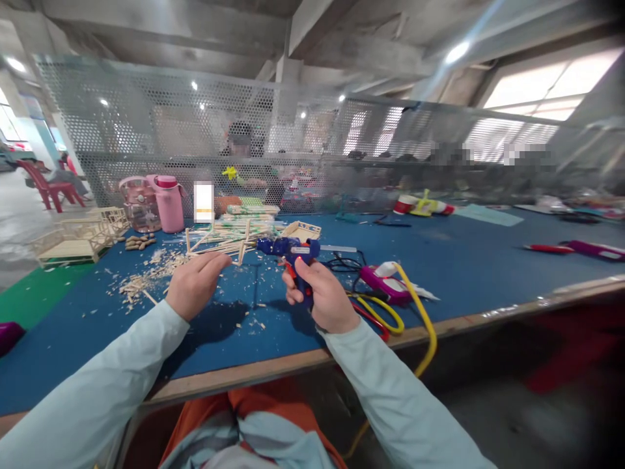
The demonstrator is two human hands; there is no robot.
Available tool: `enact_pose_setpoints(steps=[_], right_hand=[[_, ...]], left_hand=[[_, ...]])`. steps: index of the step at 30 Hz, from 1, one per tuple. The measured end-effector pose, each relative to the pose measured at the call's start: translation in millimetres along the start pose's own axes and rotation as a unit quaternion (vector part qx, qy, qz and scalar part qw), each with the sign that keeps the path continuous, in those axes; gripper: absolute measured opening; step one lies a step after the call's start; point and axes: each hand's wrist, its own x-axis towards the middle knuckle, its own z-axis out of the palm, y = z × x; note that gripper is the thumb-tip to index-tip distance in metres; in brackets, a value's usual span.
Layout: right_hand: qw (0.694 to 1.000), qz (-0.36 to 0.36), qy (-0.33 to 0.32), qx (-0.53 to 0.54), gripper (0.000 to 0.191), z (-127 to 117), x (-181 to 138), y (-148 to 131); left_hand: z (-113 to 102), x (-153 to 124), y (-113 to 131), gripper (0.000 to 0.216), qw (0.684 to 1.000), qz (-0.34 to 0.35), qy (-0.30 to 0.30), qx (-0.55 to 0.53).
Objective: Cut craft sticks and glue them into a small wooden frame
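Note:
My right hand [319, 290] is wrapped round the handle of a blue hot glue gun [293, 247], whose nozzle points left. A clear glue stick [338, 248] sticks out of its back end. My left hand [198, 280] is closed on a small frame of pale wooden sticks [241, 253], held just in front of the nozzle. Whether nozzle and wood touch, I cannot tell. Behind them lies a pile of wooden sticks [244, 225] with a small wooden tray-like piece [301, 230] beside it. Wood scraps [146, 277] are scattered on the blue table [219, 355].
Wooden models [73, 242] stand at the left edge near a pink bottle [169, 205] and a clear jug [140, 205]. A purple power strip [385, 284] and yellow cable [420, 312] lie right of my hand. A perforated metal screen [170, 130] borders the back; a person sits behind it.

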Motion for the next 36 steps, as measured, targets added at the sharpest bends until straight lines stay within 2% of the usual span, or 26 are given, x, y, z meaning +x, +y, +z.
enact_pose_setpoints(steps=[7, 10, 12, 13, 14, 16, 17, 18, 20, 22, 24, 25, 28, 29, 30, 32, 33, 34, 36], right_hand=[[0.996, 0.075, -0.039, -0.039, 0.029, -6, -4, 4], [0.994, 0.029, -0.011, -0.109, 0.027, -17, -1, -4], [0.98, -0.041, 0.05, -0.188, 0.027, -33, 9, -14], [0.963, -0.081, 0.093, -0.241, 0.026, -44, 17, -20], [0.932, -0.108, 0.141, -0.317, 0.027, -55, 26, -25], [0.835, -0.143, 0.206, -0.49, 0.024, -80, 49, -30], [0.785, -0.139, 0.213, -0.565, 0.025, -92, 61, -30], [0.744, -0.112, 0.204, -0.627, 0.028, -102, 73, -28], [0.681, -0.057, 0.154, -0.713, 0.035, -118, 95, -18], [0.646, 0.004, 0.115, -0.754, 0.038, -125, 113, -6], [0.635, 0.024, 0.1, -0.765, 0.04, -123, 123, 2], [0.632, 0.01, 0.105, -0.768, 0.041, -118, 124, 4], [0.628, -0.119, 0.103, -0.762, 0.044, -92, 116, 1], [0.638, -0.173, 0.062, -0.748, 0.042, -80, 110, 0], [0.655, -0.202, -0.012, -0.728, 0.039, -67, 104, -1], [0.682, -0.2, -0.169, -0.683, 0.037, -42, 91, 2], [0.684, -0.198, -0.213, -0.669, 0.036, -32, 85, 6], [0.682, -0.198, -0.232, -0.664, 0.032, -23, 81, 11], [0.675, -0.192, -0.224, -0.676, 0.022, -14, 78, 24]], left_hand=[[3, -3, 0, 0.028, 1.0, -0.003, -0.006, -0.012], [5, -3, 0, 0.028, 1.0, -0.019, -0.009, -0.022], [5, -2, 1, 0.026, 0.999, -0.037, -0.006, -0.025], [5, -2, 1, 0.026, 0.999, -0.046, -0.004, -0.025], [5, -1, 1, 0.025, 0.998, -0.054, -0.002, -0.026], [5, -1, 2, 0.024, 0.997, -0.067, 0.001, -0.033], [6, -1, 2, 0.023, 0.997, -0.071, 0.001, -0.04], [7, -1, 2, 0.023, 0.996, -0.075, 0.001, -0.05], [10, -3, 2, 0.022, 0.994, -0.078, -0.001, -0.07], [16, -6, 1, 0.022, 0.993, -0.076, -0.01, -0.091], [24, -9, -3, 0.022, 0.991, -0.077, -0.027, -0.11], [27, -11, -5, 0.023, 0.989, -0.082, -0.035, -0.118], [36, -15, -11, 0.023, 0.983, -0.105, -0.054, -0.14], [37, -15, -13, 0.023, 0.981, -0.113, -0.057, -0.144], [38, -16, -14, 0.023, 0.98, -0.119, -0.058, -0.147], [39, -16, -15, 0.023, 0.978, -0.13, -0.058, -0.15], [39, -16, -16, 0.023, 0.978, -0.134, -0.059, -0.151], [39, -16, -16, 0.024, 0.977, -0.138, -0.06, -0.153], [39, -16, -17, 0.025, 0.974, -0.144, -0.071, -0.157]])
